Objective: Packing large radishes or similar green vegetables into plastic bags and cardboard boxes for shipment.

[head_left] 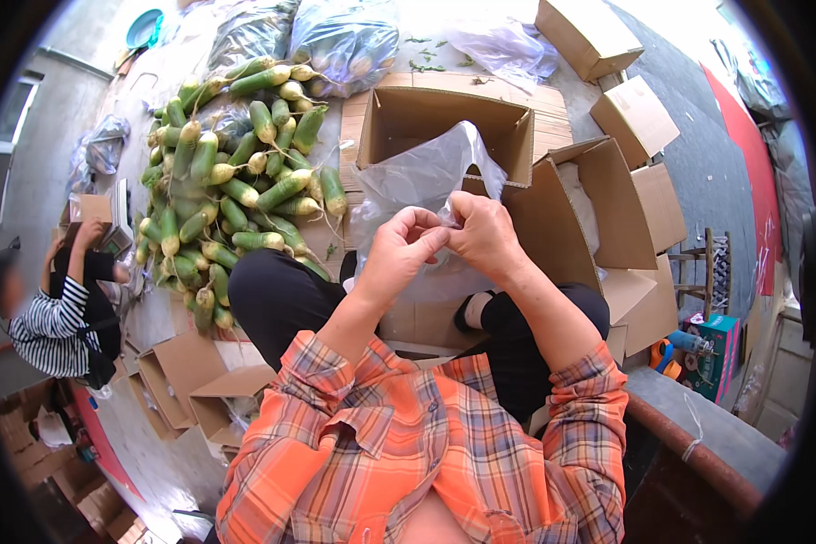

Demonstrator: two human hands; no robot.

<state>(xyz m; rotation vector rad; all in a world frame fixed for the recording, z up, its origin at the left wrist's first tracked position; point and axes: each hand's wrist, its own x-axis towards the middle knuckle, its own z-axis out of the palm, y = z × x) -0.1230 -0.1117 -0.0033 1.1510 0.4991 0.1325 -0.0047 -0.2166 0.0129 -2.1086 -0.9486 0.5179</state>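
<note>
Both my hands meet in front of me on a clear plastic bag (417,177). My left hand (401,245) is closed, thumb and forefinger pinching the film. Close beside it, my right hand (485,234) is closed on the same film, fingertips nearly touching the left ones. The bag hangs loosely toward the far side, its upper part in front of an open cardboard box (444,109). At my left lies a large heap of green radishes (236,195) with pale ends and thin roots.
Open cardboard boxes (598,199) stand at my right, more (177,381) at lower left. Filled plastic bags (344,41) lie beyond the radishes. At far left sits another person (50,317) in a striped top, hands at a small box (91,208). A metal-edged bench (716,435) is at lower right.
</note>
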